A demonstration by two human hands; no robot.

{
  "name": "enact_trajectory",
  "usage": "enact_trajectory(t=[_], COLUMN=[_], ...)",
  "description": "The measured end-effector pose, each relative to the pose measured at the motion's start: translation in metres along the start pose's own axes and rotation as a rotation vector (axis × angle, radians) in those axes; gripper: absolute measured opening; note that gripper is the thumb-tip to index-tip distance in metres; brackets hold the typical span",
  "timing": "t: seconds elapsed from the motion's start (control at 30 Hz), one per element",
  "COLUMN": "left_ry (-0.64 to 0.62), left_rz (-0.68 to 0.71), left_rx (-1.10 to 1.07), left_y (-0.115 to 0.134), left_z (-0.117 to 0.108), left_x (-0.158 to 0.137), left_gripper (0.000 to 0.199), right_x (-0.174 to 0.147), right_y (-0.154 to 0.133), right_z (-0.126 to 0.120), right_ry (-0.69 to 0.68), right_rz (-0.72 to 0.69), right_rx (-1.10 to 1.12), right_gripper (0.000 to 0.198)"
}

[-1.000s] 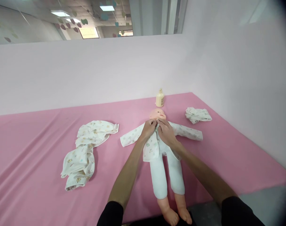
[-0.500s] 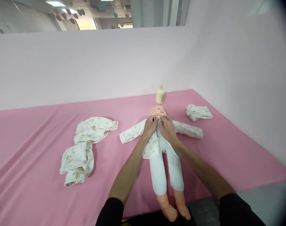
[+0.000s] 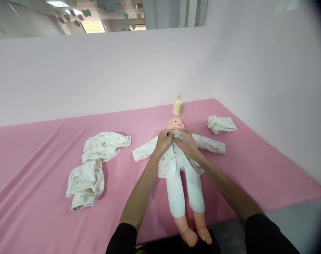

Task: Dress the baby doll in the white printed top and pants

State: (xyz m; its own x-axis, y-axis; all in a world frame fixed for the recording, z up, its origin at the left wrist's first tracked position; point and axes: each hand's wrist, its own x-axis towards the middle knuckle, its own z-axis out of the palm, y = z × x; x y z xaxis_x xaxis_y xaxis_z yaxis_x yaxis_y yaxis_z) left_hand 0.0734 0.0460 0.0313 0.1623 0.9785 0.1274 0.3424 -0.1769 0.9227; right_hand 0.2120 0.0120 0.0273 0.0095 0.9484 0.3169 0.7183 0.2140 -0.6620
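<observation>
Doll (image 3: 180, 176) supine on pink counter (image 3: 255, 169), feet toward viewer. Left hand (image 3: 163, 140) and right hand (image 3: 185, 141) both pinched shut on printed top (image 3: 168, 163) at collar. Best: align edges, fasten from neck down, keep fabric taut.

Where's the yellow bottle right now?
In the head view the yellow bottle stands upright at the far edge of the pink table, against the wall, just beyond the doll's head.

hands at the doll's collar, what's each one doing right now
left hand: shut on the printed top at the doll's neck
right hand: shut on the printed top's other collar edge
</observation>
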Motion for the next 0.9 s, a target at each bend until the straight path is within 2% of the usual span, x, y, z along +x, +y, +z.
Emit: enact_trajectory(t=[0.1, 0.2, 0.33, 0.43, 0.57, 0.77, 0.9], left_ry=[-0.108, -0.232, -0.231, -0.206, -0.126, 0.027, 0.030], left_rz=[0.005, 0.016, 0.032, 0.017, -0.006, -0.029, 0.044], left_rx=[0.282, 0.585, 0.962, 1.100, 1.065, 0.814, 0.696], left_y=[0.016, 0.032, 0.044, 0.044, 0.037, 0.026, 0.015], left_z=[-0.014, -0.020, -0.016, -0.013, -0.016, -0.022, -0.025], left_x=[-0.012, -0.029, -0.044, -0.043, -0.035, -0.023, -0.017], left_gripper=[0.017, 0.021, 0.022, 0.023, 0.027, 0.029, 0.031], right_x=[-0.004, -0.009, -0.015, -0.018, -0.018, -0.007, -0.001], right_y=[-0.007, -0.015, -0.025, -0.029, -0.027, -0.017, -0.011], right_z=[-0.017, -0.030, -0.039, -0.044, -0.049, -0.046, -0.044], right_ry=[-0.110, -0.207, -0.268, -0.340, -0.395, -0.223, -0.160], right_rz=[0.019, -0.004, -0.016, 0.009, -0.009, -0.012, 0.004], right_rx=[-0.147, -0.300, -0.488, -0.569, -0.578, -0.401, -0.308], right_gripper=[0.044, 0.032, 0.018, 0.012, 0.011, 0.014, 0.015])
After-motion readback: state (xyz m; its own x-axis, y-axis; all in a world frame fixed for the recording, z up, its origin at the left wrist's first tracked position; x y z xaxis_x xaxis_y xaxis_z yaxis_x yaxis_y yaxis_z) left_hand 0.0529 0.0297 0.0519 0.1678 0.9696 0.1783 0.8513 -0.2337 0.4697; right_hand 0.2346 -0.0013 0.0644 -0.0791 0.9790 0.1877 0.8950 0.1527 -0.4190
